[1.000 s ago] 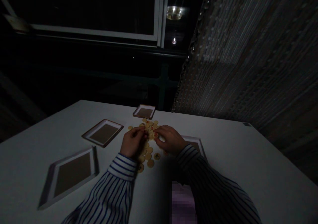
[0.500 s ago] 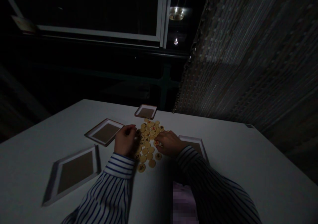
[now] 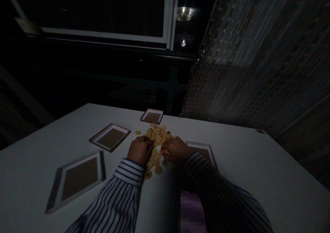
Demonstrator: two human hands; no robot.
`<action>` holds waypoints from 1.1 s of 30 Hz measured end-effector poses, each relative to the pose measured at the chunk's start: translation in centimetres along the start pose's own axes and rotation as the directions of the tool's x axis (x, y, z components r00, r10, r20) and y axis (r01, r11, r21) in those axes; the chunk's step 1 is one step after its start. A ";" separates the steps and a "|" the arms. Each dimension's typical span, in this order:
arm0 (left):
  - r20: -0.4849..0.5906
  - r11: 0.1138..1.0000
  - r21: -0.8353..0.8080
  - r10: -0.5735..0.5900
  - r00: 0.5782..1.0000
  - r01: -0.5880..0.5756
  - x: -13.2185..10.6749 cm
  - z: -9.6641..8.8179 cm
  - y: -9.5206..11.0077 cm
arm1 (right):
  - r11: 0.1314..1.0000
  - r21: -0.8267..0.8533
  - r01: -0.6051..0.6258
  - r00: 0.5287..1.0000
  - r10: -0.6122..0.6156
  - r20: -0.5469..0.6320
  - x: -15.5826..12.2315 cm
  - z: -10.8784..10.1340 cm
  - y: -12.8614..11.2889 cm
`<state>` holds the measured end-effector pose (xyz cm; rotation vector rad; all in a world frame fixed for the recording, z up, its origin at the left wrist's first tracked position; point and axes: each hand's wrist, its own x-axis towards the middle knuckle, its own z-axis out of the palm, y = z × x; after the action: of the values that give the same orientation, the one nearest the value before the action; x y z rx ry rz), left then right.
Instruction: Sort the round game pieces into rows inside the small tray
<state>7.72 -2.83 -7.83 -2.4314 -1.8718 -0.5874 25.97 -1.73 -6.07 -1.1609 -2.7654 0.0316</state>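
Note:
A heap of round, pale wooden Chinese chess pieces (image 3: 158,138), several showing red or black characters, spreads over the table between my hands. My left hand (image 3: 140,149) bends over the heap's left side, fingers curled downward; whatever lies under the fingertips is hidden. On the right side, my right hand (image 3: 175,150) has its thumb and fingers closed around a chess piece with red marking (image 3: 163,151). One lone chess piece (image 3: 138,133) lies apart, beyond my left hand.
Shallow trays stand around the heap: one at the far side (image 3: 152,110), one at left (image 3: 96,145), one nearer at left (image 3: 58,188), and one at right (image 3: 211,154), partly behind my right forearm. A bead curtain (image 3: 232,71) hangs beyond the white table (image 3: 257,164). The room is dim.
My left hand has moved right and down from the heap's left edge onto the pieces. A lone piece now shows where that hand was. My right hand has hardly moved.

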 end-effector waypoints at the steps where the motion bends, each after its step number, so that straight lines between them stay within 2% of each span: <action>1: 0.006 1.000 0.010 -0.007 1.000 0.007 0.0 0.0 0.0 | 1.000 0.002 -0.006 1.000 0.006 -0.007 0.0 -0.1 0.0; 9: 0.052 0.999 0.023 -0.039 0.998 0.038 -0.1 -0.5 0.4 | 0.993 0.002 -0.115 0.991 0.115 -0.072 -0.1 -0.7 0.2; 16: 0.100 0.997 0.063 -0.050 0.994 0.043 -0.2 -0.9 0.6 | 0.948 -0.031 -0.317 0.942 0.311 -0.129 -0.1 -0.5 1.1; 21: 0.087 0.997 0.067 -0.053 0.995 0.047 -0.4 -1.1 0.6 | 0.924 -0.028 -0.382 0.919 0.377 -0.114 -0.2 -0.3 1.8; 26: 0.071 0.996 0.067 -0.056 0.996 0.051 -0.4 -1.0 0.7 | 0.924 -0.031 -0.382 0.922 0.379 -0.082 -0.2 -0.1 2.2; 33: 0.109 0.999 0.036 -0.033 0.993 0.029 -0.5 -1.3 0.8 | 0.973 -0.012 -0.230 0.971 0.229 -0.073 0.4 0.0 1.9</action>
<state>8.05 -3.81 -6.60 -2.4650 -1.9455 -0.4270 27.00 -0.11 -6.17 -1.4518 -2.5618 -0.0135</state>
